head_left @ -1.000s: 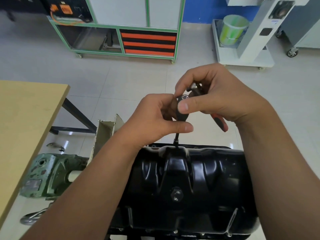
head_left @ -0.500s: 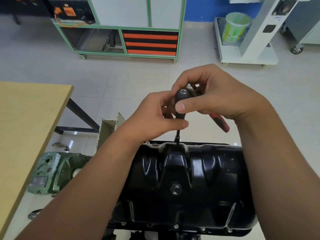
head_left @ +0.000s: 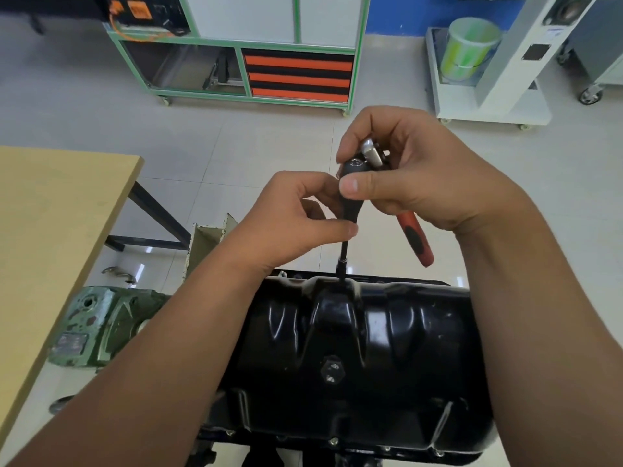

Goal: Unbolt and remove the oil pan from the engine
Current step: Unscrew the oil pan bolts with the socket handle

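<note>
The black oil pan (head_left: 387,365) lies bottom-up below me, with a drain plug (head_left: 332,369) in its middle and small bolts along its near flange. A black driver (head_left: 350,200) stands upright, its thin shaft (head_left: 343,261) reaching down to the pan's far flange. My left hand (head_left: 290,220) pinches the lower part of the driver's handle. My right hand (head_left: 414,176) grips the top of the handle, together with a ratchet whose silver head (head_left: 372,153) shows at my fingers and whose red and black handle (head_left: 414,237) sticks out below my palm.
A green gearbox (head_left: 101,325) sits on the floor at the left, beside a wooden table (head_left: 50,224). A cream metal bracket (head_left: 205,244) stands behind the pan. A green-framed cart (head_left: 242,62) and a white stand with a bucket (head_left: 470,48) are across the floor.
Both hands have stayed on the driver at the far flange. My left fingers shifted slightly on the handle, and the view tilted a little.
</note>
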A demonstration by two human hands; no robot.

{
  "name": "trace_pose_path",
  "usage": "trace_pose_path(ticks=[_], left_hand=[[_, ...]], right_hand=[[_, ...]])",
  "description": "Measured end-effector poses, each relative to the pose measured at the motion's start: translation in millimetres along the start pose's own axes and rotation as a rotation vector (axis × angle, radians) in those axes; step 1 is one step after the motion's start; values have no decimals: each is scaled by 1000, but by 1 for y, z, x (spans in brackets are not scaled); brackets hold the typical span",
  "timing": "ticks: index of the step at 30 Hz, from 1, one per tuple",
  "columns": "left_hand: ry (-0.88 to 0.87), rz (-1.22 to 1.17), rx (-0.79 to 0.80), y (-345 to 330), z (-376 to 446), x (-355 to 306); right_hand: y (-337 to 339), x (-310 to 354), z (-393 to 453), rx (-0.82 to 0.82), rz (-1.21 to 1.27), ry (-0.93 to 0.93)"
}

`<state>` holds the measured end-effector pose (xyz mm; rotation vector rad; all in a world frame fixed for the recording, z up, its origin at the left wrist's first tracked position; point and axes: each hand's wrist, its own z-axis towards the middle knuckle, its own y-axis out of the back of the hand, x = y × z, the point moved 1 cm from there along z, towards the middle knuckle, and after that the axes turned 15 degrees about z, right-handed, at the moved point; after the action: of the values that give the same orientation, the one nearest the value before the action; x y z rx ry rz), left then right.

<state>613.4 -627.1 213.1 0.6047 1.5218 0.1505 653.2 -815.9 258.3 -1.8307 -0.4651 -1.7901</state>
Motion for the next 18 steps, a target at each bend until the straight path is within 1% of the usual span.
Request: trace_pose_path(ticks=[3,4,6,7,10,13,15,17,18], left_hand=[[2,13,128,-1,-3,-1],[-3,13,140,-2,-3,-1],[-26,9,102,-2,-3,-1],[-34,14,82,-2,-3,-1],[-42,18,66,-3,0,-1],[-66,42,55,-4,4,1],[-59,76,128,-5,4,4],[-28,77,228,-6,3,7],[-27,75,249,-6,2,7]], right_hand=[[5,0,-1,40,25,30],[6,0,-1,73,47,21],[6,-1,-1,115,79,-7],[6,-1,0,105,53,-8],[3,-6,3,-3,-105,20],[1,-4,3,-64,-100,68],[-1,0,0,-58,-74,66],[-8,2,-5,-42,-41,17],[-12,4,-8,-57,-37,0]])
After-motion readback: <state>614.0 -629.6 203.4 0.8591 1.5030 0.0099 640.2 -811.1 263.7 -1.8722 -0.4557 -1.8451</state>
